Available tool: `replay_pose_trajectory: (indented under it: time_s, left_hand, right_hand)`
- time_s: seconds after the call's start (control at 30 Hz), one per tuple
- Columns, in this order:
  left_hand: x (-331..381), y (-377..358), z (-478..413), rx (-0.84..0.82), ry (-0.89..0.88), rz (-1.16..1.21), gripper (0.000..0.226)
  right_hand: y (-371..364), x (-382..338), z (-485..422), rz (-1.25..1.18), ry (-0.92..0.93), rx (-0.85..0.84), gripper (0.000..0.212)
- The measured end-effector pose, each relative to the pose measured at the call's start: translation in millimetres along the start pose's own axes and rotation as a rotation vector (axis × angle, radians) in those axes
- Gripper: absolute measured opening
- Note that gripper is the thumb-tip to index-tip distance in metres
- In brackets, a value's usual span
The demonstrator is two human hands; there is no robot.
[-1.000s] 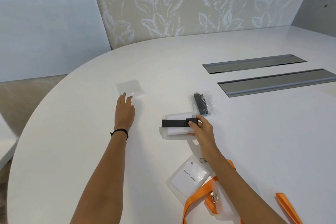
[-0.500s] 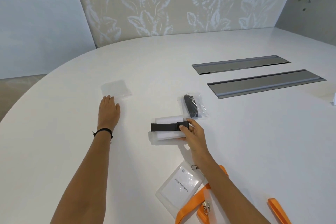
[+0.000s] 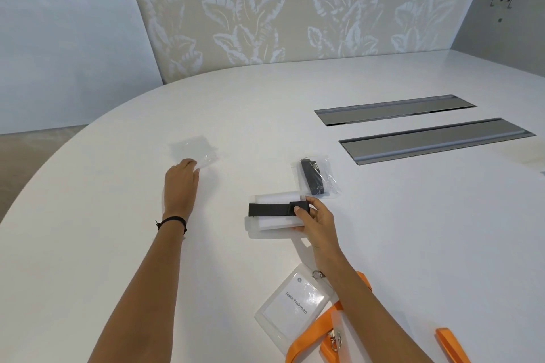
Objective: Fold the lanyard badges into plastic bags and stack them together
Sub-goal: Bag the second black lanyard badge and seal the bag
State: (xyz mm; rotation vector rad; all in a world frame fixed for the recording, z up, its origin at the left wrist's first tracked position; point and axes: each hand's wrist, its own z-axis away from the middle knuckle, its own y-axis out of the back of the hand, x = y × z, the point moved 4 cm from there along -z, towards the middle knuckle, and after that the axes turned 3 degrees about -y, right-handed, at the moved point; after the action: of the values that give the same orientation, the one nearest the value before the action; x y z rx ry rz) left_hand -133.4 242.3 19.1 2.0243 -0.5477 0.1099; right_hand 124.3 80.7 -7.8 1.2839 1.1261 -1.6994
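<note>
Where the right hand (image 3: 315, 222) closes, thumb on top and fingers curled beneath, it pinches the folded badge (image 3: 275, 214). This is a clear holder folded over white, with its black strap (image 3: 269, 210) laid across it, and it rests on the white table (image 3: 413, 230). Just beyond it lies a bagged badge (image 3: 317, 178), its dark strap inside crinkled plastic. The left hand (image 3: 180, 186) lies palm down, fingers nearly straight, tips touching the near edge of an empty clear bag (image 3: 193, 149) further left. Beside the right forearm sits a flat name badge (image 3: 295, 306) with an orange lanyard (image 3: 312, 333).
</note>
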Motion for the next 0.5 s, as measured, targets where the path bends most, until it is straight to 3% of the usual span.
replay_pose_trajectory:
  time_s: [0.5]
  left_hand:
    - [-3.6, -2.7, 8.2, 0.002, 0.101, 0.130, 0.013]
  right_hand:
    - [0.1, -2.4, 2.9, -0.012, -0.006, 0.004, 0.022]
